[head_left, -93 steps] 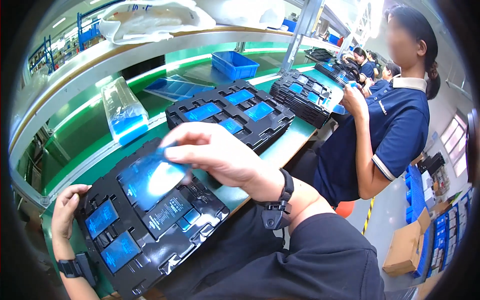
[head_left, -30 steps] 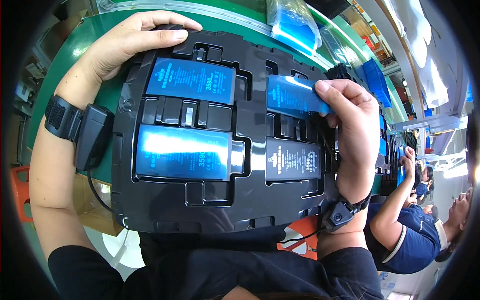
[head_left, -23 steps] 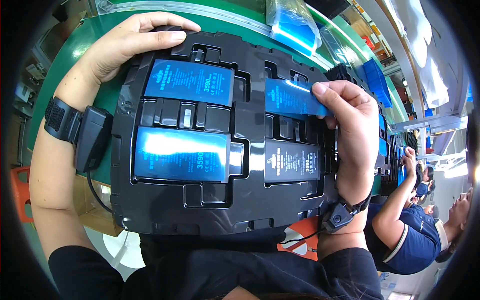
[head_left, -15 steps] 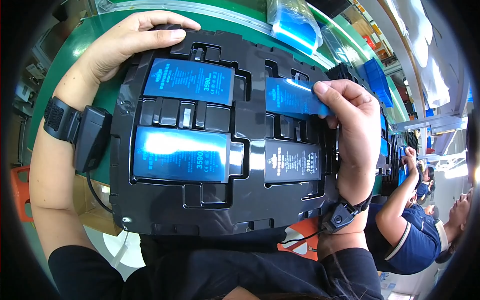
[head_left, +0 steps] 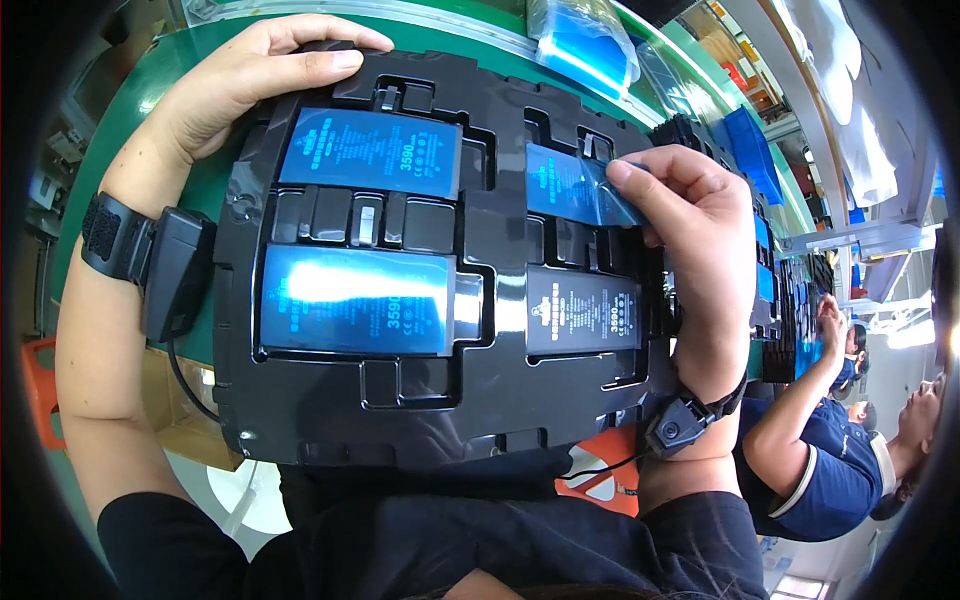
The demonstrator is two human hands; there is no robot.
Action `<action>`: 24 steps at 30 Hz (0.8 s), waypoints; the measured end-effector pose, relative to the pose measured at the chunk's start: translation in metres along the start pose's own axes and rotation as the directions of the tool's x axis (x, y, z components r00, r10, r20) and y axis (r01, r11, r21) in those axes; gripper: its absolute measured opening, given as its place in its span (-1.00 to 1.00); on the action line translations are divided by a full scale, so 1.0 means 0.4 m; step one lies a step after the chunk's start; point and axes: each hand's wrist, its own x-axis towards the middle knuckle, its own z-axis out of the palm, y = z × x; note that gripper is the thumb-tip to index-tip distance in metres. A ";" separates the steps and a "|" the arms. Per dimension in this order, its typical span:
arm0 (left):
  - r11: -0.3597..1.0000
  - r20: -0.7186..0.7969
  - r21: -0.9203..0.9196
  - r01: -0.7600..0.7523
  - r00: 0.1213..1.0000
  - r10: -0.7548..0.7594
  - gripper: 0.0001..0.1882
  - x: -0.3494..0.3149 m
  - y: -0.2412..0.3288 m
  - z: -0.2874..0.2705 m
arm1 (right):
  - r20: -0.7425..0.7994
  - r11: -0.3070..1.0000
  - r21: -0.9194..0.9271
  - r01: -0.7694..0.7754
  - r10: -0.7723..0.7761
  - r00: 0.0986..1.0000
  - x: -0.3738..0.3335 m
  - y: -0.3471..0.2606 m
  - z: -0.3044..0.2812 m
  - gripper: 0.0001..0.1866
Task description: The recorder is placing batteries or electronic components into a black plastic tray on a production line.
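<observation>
A black plastic tray (head_left: 400, 420) with moulded recesses lies tilted across my lap and the table edge. My left hand (head_left: 250, 80) grips its far left corner, thumb on top. At the far right recess, my right hand (head_left: 690, 205) pinches the right end of a translucent blue film (head_left: 565, 182), which bends up at the fingers over a flat battery's printed face. Two flat batteries, one far left (head_left: 370, 152) and one near left (head_left: 355, 300), look blue under a glossy cover. The near right battery (head_left: 583, 311) is black with white print.
Bagged blue sheets (head_left: 585, 45) lie beyond the tray on the green table (head_left: 130, 130). A blue bin (head_left: 752, 155) and stacked black trays (head_left: 795, 335) stand to the right. A co-worker (head_left: 830, 460) in a dark shirt works at the right. A cardboard box (head_left: 185, 415) sits lower left.
My right hand has moved slightly left and up, and the film now creases near its fingers. The tray has shifted a little left and away. My left hand keeps its hold.
</observation>
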 end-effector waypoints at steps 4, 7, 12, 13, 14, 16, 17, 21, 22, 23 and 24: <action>1.000 0.019 -0.011 0.011 1.000 -0.011 -0.54 0.010 -0.001 0.007 | 0.007 0.980 -0.171 0.101 -0.101 0.995 0.001 0.006 0.002 -0.77; 1.000 0.000 0.012 -0.004 1.000 0.004 -0.53 0.009 -0.001 0.007 | 0.030 0.917 -0.358 0.178 -0.179 0.983 -0.007 -0.012 -0.011 -0.72; 1.000 0.014 0.003 0.027 1.000 -0.027 -0.52 0.011 0.011 0.004 | -0.128 0.851 -0.447 0.276 -0.366 0.922 -0.030 -0.040 -0.058 -0.73; 0.999 0.008 0.016 0.032 0.999 -0.032 -0.52 0.011 0.012 0.004 | -0.158 0.852 -0.418 0.314 -0.409 0.899 -0.034 -0.044 -0.066 -0.75; 0.999 0.006 0.025 0.034 0.999 -0.035 -0.51 0.015 0.011 0.007 | -0.160 0.857 -0.399 0.327 -0.416 0.895 -0.039 -0.046 -0.075 -0.75; 1.000 0.016 0.007 0.026 1.000 -0.027 -0.51 0.024 0.011 0.012 | -0.089 0.805 -0.468 0.366 -0.454 0.886 -0.049 -0.050 -0.098 -0.74; 0.999 0.017 -0.002 0.034 0.999 -0.034 -0.51 0.024 0.010 0.012 | -0.007 0.751 -0.515 0.414 -0.486 0.874 -0.055 -0.054 -0.104 -0.72; 0.998 0.010 -0.031 0.048 0.999 -0.047 -0.51 0.027 0.007 0.014 | 0.315 0.598 -0.505 0.622 -0.543 0.778 -0.057 -0.045 -0.111 -0.72; 0.999 0.010 -0.026 0.047 0.999 -0.047 -0.51 0.025 0.009 0.013 | 0.394 0.594 -0.531 0.605 -0.459 0.796 -0.060 -0.048 -0.109 -0.73; 0.999 0.014 -0.024 0.042 0.999 -0.042 -0.51 0.027 0.012 0.014 | 0.448 0.549 -0.485 0.680 -0.512 0.733 -0.048 -0.025 -0.110 -0.78; 0.999 0.009 -0.029 0.039 0.999 -0.039 -0.51 0.028 0.011 0.013 | 0.476 0.550 -0.475 0.687 -0.495 0.726 -0.044 -0.023 -0.114 -0.79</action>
